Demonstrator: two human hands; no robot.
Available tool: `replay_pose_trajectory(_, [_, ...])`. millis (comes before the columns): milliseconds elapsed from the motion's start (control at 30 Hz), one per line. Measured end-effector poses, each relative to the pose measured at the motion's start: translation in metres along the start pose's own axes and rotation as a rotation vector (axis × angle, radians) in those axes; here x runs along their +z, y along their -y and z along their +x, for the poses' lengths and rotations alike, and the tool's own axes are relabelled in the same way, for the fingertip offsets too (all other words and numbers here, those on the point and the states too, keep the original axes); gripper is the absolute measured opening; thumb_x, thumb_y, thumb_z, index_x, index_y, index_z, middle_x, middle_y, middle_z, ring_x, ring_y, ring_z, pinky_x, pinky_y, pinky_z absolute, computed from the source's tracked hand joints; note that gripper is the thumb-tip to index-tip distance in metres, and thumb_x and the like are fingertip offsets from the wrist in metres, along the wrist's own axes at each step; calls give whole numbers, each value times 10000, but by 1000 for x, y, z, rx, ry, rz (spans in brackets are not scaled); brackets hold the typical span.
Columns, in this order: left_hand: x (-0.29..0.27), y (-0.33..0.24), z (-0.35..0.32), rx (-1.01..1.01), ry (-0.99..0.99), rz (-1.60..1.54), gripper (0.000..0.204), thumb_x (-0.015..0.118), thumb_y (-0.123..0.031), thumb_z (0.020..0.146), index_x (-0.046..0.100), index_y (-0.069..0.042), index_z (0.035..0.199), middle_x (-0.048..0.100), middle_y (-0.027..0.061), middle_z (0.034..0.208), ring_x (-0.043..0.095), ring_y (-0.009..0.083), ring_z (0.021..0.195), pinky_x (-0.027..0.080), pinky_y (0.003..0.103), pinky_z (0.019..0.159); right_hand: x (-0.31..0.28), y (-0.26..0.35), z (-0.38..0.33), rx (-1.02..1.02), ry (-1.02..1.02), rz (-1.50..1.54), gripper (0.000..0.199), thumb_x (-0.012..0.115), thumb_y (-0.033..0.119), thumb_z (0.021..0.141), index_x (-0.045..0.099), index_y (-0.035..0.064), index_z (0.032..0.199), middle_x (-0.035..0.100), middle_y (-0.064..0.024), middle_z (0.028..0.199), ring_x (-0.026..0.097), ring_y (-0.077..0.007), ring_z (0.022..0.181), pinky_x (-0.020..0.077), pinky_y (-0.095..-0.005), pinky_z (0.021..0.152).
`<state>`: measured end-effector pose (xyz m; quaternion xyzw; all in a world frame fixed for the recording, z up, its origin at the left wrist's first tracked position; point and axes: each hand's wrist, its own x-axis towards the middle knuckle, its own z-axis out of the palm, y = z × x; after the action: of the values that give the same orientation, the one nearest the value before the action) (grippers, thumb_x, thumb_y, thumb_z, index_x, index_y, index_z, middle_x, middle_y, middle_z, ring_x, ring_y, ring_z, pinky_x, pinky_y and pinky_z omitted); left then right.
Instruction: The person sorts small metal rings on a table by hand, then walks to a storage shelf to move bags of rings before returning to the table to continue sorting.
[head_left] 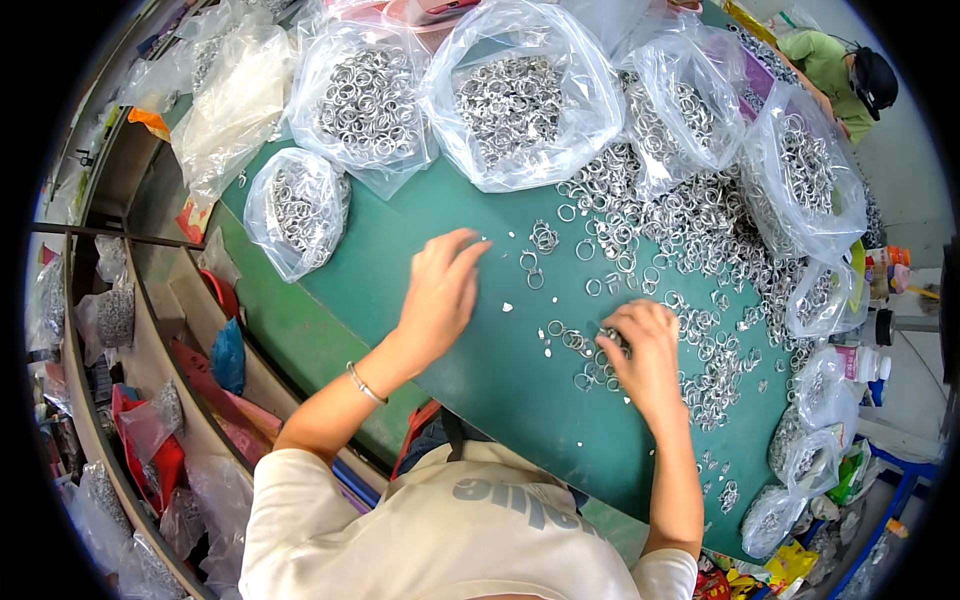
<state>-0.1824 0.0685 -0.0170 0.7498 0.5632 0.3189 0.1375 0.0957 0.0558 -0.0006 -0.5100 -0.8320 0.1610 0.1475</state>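
Observation:
Silver-coloured metal rings [715, 370] lie in a spread pile on the green tabletop [400, 270]. Over the edge of that pile is my right hand [648, 350], its fingers curled round a few rings [615, 340]. Just below it sit more loose rings [585, 378]. My left hand [440, 290] hovers over bare green surface to the left, fingers apart, with nothing visible in it. Between the hands are a small cluster of rings [544, 237], a pair of rings [532, 272] and tiny white bits [507, 308].
Clear plastic bags full of rings [372, 105] line the table's far side, with a smaller bag [297, 213] at the left and more bags [800, 180] at the right. Shelving [170, 310] holding packets stands left. Another person [835, 75] is at the far right.

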Motion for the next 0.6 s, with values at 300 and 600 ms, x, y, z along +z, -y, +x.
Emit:
replay_pose_trajectory(300, [81, -14, 91, 128, 194, 28, 327, 644, -38, 773, 567, -40, 1091, 508, 108, 1110, 497, 298, 1033, 411, 400, 839, 22, -19, 67, 80, -254, -186, 450, 718, 119, 740, 570, 25, 1155, 519, -128, 1196, 469, -317, 1118, 378, -421, 921])
replay_pose_trajectory(600, [9, -10, 49, 132, -26, -43, 243, 628, -4, 748, 575, -59, 980, 564, 83, 1006, 533, 290, 952, 396, 380, 822, -11, -18, 40, 127, -163, 14, 450, 723, 146, 749, 582, 52, 1166, 515, -136, 1231, 439, -334, 1186, 359, -435, 967])
